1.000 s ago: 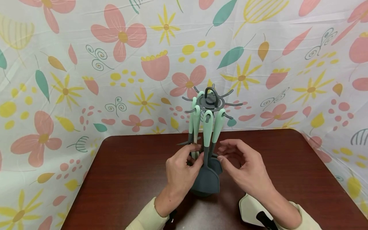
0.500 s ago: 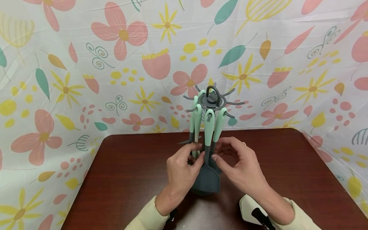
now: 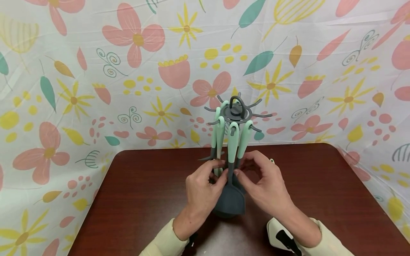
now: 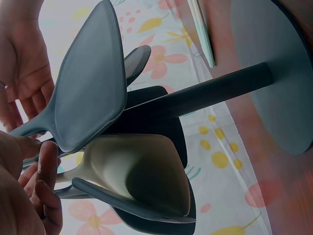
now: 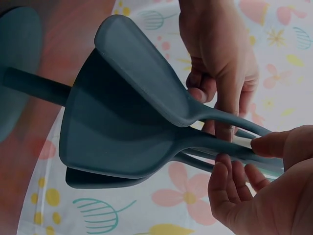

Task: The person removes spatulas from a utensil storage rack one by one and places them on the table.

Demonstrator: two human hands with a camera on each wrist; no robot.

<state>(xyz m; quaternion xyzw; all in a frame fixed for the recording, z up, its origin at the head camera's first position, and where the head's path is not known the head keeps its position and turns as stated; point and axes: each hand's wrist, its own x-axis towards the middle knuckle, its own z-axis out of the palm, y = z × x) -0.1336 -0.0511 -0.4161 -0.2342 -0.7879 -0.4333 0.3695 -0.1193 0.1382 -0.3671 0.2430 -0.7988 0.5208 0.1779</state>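
Observation:
A dark grey utensil stand (image 3: pixel 235 113) with radiating hooks stands on the table. Several kitchen utensils hang from it by mint handles, heads down. A front turner (image 3: pixel 229 201) faces me, and a cream-coloured spatula (image 4: pixel 137 169) shows in the left wrist view. My left hand (image 3: pixel 203 188) curls thumb and fingers around utensil necks on the left; exactly which ones is partly hidden. With my right hand (image 3: pixel 269 183) I pinch the neck of the right-hand turner (image 5: pixel 112 117), thumb in front and fingers behind. The stand's pole (image 5: pixel 39 87) and round base (image 4: pixel 274 73) show below the heads.
The dark red-brown table (image 3: pixel 144 199) runs back to a floral cloth (image 3: pixel 179 74). A pale object with a black part (image 3: pixel 277 234) lies below my right forearm. A mint-coloured slim item (image 4: pixel 201 32) lies on the table beyond my right hand.
My right hand has moved left, from beside the utensils to the right-hand turner's neck, and its thumb and fingers have closed on it. My left hand has stayed almost still.

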